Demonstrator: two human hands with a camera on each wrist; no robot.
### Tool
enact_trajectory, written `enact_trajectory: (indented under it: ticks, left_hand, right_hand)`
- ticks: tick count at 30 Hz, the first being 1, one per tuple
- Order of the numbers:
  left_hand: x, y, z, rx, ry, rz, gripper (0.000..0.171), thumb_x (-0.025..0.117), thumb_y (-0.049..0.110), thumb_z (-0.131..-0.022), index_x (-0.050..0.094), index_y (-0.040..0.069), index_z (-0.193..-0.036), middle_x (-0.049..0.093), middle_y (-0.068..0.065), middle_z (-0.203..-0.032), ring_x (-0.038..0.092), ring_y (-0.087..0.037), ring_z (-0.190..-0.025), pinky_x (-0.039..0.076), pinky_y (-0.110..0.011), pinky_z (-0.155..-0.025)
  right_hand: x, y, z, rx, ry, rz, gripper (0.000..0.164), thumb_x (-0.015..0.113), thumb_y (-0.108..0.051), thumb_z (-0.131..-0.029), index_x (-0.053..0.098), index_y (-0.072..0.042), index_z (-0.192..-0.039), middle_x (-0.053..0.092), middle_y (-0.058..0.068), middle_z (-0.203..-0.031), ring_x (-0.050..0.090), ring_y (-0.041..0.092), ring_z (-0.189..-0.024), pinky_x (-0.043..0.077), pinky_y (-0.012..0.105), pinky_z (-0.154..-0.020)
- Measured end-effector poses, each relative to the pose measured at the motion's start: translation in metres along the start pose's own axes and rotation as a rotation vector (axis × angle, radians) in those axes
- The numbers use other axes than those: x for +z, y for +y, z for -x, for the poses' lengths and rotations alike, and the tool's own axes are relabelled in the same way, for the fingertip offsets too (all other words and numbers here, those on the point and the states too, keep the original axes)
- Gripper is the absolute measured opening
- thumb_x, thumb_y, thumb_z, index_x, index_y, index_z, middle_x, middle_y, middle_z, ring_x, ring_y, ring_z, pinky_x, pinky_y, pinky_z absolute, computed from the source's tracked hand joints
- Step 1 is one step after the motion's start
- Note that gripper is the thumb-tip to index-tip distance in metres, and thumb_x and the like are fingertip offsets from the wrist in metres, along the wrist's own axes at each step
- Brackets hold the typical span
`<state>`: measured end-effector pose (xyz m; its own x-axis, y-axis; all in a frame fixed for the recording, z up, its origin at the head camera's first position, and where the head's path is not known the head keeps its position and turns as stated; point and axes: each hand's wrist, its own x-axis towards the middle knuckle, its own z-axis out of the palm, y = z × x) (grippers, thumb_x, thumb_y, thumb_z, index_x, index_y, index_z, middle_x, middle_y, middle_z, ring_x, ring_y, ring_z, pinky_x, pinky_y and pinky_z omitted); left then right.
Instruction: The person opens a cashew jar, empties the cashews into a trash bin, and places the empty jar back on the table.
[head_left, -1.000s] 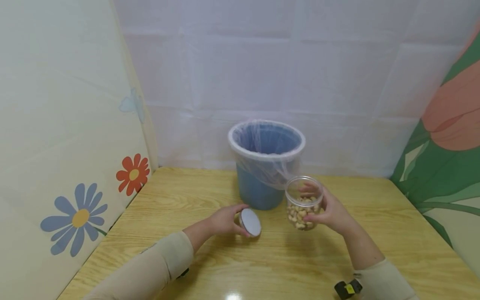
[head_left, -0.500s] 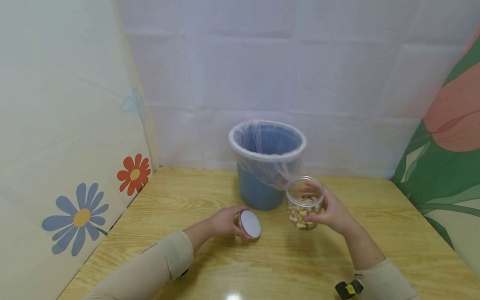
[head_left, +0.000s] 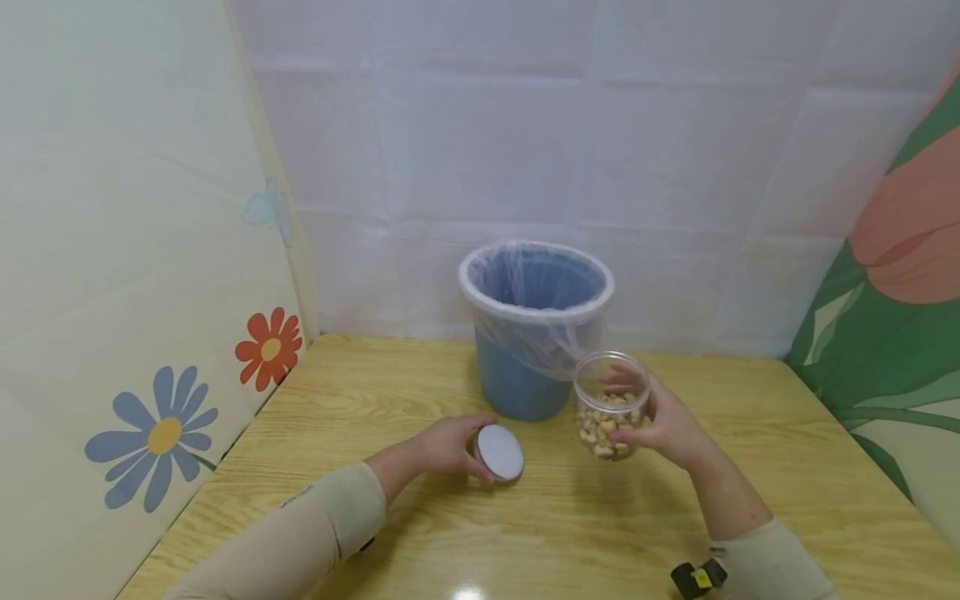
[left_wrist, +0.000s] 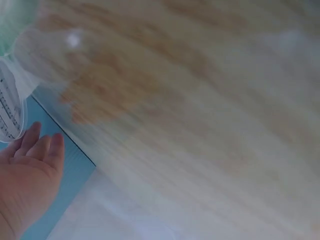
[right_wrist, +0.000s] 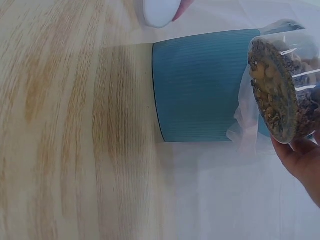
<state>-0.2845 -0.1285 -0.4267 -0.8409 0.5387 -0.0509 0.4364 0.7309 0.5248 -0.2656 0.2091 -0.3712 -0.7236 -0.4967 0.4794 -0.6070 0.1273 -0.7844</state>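
Observation:
In the head view my left hand [head_left: 450,446] holds a round lid [head_left: 500,453] by its edge, its white face tilted up toward me. The left wrist view shows that hand [left_wrist: 30,175] at the left edge, with a printed surface [left_wrist: 10,107] beside its fingertips. My right hand [head_left: 663,425] grips an uncovered clear jar [head_left: 611,404] around its side. Cashews [head_left: 603,429] fill roughly its lower half. Seen from below in the right wrist view, the jar [right_wrist: 272,92] is lifted off the table, with dark specks showing at its base.
Behind both hands stands a blue trash bin [head_left: 521,375] lined with a clear plastic bag [head_left: 536,337]. The wood-grain table [head_left: 375,375] meets a white backdrop [head_left: 480,150], with flowered panels on either side.
The lid has tilted a little further toward facing up in my left hand. The right hand and the jar stay almost in place.

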Motion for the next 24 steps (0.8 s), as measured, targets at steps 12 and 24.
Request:
enact_trajectory:
  ticks: [12,24]
  left_hand:
    - [0.001,-0.0031,-0.0002,0.055,-0.065,-0.016,0.089,0.083,0.043,-0.058,0.046,0.007,-0.131,0.052,-0.006,-0.128,0.047,-0.022,-0.119,0.035,-0.038,-0.101]
    - [0.0027,-0.005,-0.0004,0.073,-0.069,-0.053,0.086,0.084,0.042,-0.059,0.049,0.005,-0.128,0.055,-0.005,-0.124,0.049,-0.022,-0.115,0.037,-0.036,-0.099]
  right_hand:
    - [0.0012,-0.0013,-0.0004,0.0,-0.003,0.01,0.087,0.074,0.011,-0.065,0.029,-0.003,-0.138,0.042,0.033,-0.125,0.047,0.043,-0.11,0.043,0.027,-0.089]
    - [0.0011,0.0012,0.0002,0.014,0.0,0.025,0.086,0.074,0.009,-0.066,0.03,-0.007,-0.138,0.044,0.028,-0.127,0.049,0.035,-0.111,0.044,0.028,-0.089]
